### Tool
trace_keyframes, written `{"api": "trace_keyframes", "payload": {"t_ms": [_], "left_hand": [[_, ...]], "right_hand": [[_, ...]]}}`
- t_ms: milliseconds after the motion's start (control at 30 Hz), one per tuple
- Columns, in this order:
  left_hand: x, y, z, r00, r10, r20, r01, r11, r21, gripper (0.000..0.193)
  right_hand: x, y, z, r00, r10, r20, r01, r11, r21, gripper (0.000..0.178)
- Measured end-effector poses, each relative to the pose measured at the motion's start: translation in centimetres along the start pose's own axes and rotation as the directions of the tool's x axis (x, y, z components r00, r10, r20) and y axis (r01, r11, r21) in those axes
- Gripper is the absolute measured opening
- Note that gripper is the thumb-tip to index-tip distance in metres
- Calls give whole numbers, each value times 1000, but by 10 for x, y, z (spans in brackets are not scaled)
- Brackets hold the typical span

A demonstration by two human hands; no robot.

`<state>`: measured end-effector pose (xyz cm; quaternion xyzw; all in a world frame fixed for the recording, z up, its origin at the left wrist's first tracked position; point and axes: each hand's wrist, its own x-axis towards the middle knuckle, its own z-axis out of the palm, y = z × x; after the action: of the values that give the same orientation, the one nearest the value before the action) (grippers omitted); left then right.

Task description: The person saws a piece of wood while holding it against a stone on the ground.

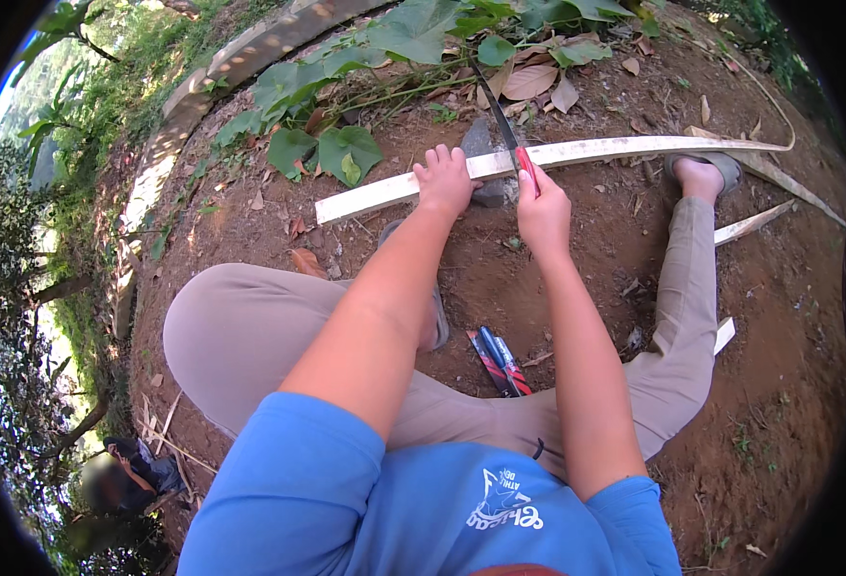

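Cut across pale wooden strip (634, 149) judged in progress: strip seen unsevered, curved from 10 to 2 o'clock; depth of cut cannot be told. Severing judged yet to be completed. Red-handled saw (504, 120) gripped in closed right hand (545, 204), thin dark blade pointed toward 11 o'clock. Strip pressed down by left hand (447, 178), fingers spread. Wood smooth, flat, brown-stained; laid across grey stone (480, 139). Crumbly brown soil (624, 259) underneath; broad green leaves (349, 154) at 11 o'clock.
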<state>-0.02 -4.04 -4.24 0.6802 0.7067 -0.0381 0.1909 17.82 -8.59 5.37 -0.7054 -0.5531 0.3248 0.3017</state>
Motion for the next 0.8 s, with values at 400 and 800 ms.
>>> {"api": "trace_keyframes", "payload": {"t_ms": [400, 800], "left_hand": [[14, 7, -65, 926, 76, 369, -137, 980, 142, 91], [76, -97, -158, 763, 373, 527, -280, 927, -250, 104]], "right_hand": [[-131, -7, -92, 999, 33, 23, -34, 999, 17, 51], [-141, -25, -124, 952, 141, 271, -218, 934, 283, 71]]}}
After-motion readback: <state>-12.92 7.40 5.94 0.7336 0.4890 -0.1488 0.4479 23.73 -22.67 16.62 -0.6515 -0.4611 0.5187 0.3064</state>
